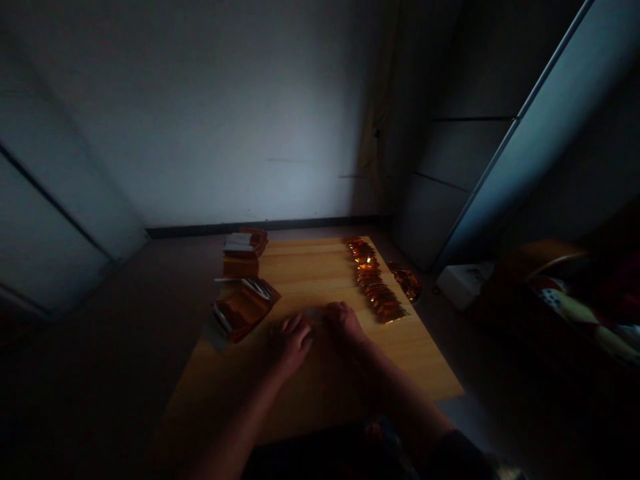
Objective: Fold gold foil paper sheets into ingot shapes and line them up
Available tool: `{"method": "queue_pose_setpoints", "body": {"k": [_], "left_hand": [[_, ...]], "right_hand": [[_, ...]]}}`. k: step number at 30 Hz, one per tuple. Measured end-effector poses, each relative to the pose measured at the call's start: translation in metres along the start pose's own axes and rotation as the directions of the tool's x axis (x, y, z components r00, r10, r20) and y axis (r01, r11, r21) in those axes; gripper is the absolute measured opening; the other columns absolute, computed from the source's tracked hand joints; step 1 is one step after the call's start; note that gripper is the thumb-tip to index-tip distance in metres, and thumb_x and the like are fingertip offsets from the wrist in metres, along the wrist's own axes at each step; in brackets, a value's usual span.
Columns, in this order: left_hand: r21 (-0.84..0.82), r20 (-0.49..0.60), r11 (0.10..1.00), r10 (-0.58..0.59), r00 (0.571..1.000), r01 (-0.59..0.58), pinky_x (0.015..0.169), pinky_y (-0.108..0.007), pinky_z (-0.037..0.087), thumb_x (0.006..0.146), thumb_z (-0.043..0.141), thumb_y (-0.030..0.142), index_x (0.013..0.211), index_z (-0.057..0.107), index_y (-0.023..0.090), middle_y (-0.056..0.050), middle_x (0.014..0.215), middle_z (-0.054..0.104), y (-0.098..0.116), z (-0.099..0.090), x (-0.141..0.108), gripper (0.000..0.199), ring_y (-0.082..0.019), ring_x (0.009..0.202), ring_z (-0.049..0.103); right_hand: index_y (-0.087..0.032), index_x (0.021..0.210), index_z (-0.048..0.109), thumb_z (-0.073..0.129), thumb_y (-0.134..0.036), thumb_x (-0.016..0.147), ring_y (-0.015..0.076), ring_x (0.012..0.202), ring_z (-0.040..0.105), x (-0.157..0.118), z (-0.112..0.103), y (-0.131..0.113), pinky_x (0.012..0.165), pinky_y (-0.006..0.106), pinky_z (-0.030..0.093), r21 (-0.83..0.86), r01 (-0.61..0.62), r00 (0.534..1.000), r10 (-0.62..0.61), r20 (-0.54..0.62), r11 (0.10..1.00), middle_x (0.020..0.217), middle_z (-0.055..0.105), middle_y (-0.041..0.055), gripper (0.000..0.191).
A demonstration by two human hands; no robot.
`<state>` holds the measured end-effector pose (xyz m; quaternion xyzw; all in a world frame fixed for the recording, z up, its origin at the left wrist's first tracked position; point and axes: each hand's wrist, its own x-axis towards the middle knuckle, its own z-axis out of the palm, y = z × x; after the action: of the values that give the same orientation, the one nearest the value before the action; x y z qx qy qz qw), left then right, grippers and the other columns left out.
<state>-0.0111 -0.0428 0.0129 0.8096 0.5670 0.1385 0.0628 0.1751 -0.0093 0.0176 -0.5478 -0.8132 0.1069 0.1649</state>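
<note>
Left grip and right grip, both curled and close together above the wooden tabletop, fingertips nearly meeting around a small pale, shiny piece; pinch or mere touch impossible to tell in this dim light. Just ahead and to the right of the right grip, a long overlapping row of orange-gold foil sachets. Ahead and to the left of the left grip, a loose heap of foil packets, with a further stack beyond it. Possible trouble: thin, slick foil slipping from the fingertips; a careless wrist knocking the overlapped row askew; packets sliding off the tabletop edge. No brand or writing legible, everything too dark and small.
</note>
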Motion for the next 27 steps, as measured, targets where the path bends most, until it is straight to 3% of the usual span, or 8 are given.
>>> {"method": "queue_pose_setpoints", "body": {"k": [4, 10, 15, 18, 22, 27], "left_hand": [[-0.091, -0.026, 0.996, 0.007, 1.0, -0.01, 0.098, -0.05, 0.036, 0.083, 0.051, 0.022, 0.084, 0.064, 0.025, -0.001, 0.134, 0.056, -0.005, -0.003, 0.015, 0.014, -0.025, 0.12, 0.05], [-0.222, -0.062, 0.975, -0.01, 0.998, -0.004, 0.107, -0.05, 0.028, 0.079, 0.053, 0.018, 0.08, 0.064, 0.023, -0.004, 0.126, 0.062, -0.01, 0.004, 0.025, 0.012, -0.023, 0.124, 0.049], [-0.274, 0.053, 0.962, 0.032, 0.998, -0.016, 0.109, -0.058, 0.018, 0.081, 0.052, 0.02, 0.079, 0.063, 0.023, -0.004, 0.132, 0.058, -0.017, -0.001, 0.028, 0.012, -0.025, 0.13, 0.044], [-0.291, 0.112, 0.956, 0.068, 0.991, -0.033, 0.109, -0.063, 0.013, 0.079, 0.052, 0.019, 0.077, 0.062, 0.023, -0.002, 0.133, 0.058, -0.019, -0.006, 0.032, 0.011, -0.026, 0.132, 0.042], [-0.291, 0.143, 0.955, 0.107, 0.984, -0.061, 0.109, -0.064, 0.009, 0.077, 0.054, 0.018, 0.077, 0.061, 0.023, -0.003, 0.133, 0.058, -0.02, -0.01, 0.036, 0.009, -0.026, 0.132, 0.041], [-0.28, 0.159, 0.957, 0.119, 0.98, -0.071, 0.108, -0.065, 0.011, 0.077, 0.053, 0.016, 0.077, 0.061, 0.023, -0.004, 0.134, 0.057, -0.02, -0.009, 0.036, 0.01, -0.026, 0.133, 0.04]], "right_hand": [[-0.024, 0.109, 0.066, 0.048, -0.024, 0.093, 0.0219, 0.103, 0.049, -0.023, 0.003, -0.02, 0.085, 0.034, 0.036, -0.067, -0.031, 0.999, 0.031, -0.011, 0.997, 0.114, 0.062, 0.0061, 0.023], [-0.022, 0.099, 0.066, 0.052, -0.026, 0.092, 0.0214, 0.097, 0.048, -0.041, 0.015, -0.041, 0.081, 0.034, 0.035, -0.098, 0.003, 1.0, -0.004, -0.013, 0.995, 0.106, 0.063, 0.0063, 0.017], [-0.023, 0.094, 0.069, 0.056, -0.025, 0.09, 0.0186, 0.092, 0.051, -0.036, 0.014, -0.023, 0.078, 0.031, 0.036, -0.005, 0.111, 0.993, -0.111, -0.027, 0.994, 0.099, 0.065, 0.0051, 0.014], [-0.025, 0.096, 0.071, 0.063, -0.027, 0.085, 0.0186, 0.094, 0.052, -0.028, 0.008, -0.004, 0.08, 0.03, 0.038, 0.053, 0.168, 0.985, -0.165, -0.047, 0.984, 0.104, 0.065, 0.0047, 0.014], [-0.027, 0.095, 0.072, 0.07, -0.032, 0.079, 0.0202, 0.094, 0.051, -0.019, 0.01, 0.01, 0.078, 0.03, 0.038, 0.069, 0.16, 0.986, -0.157, -0.049, 0.985, 0.107, 0.065, 0.0042, 0.017], [-0.027, 0.095, 0.073, 0.072, -0.034, 0.078, 0.0194, 0.093, 0.052, -0.013, 0.016, 0.011, 0.079, 0.03, 0.037, 0.068, 0.176, 0.983, -0.172, -0.063, 0.982, 0.104, 0.065, 0.0052, 0.018]]}}
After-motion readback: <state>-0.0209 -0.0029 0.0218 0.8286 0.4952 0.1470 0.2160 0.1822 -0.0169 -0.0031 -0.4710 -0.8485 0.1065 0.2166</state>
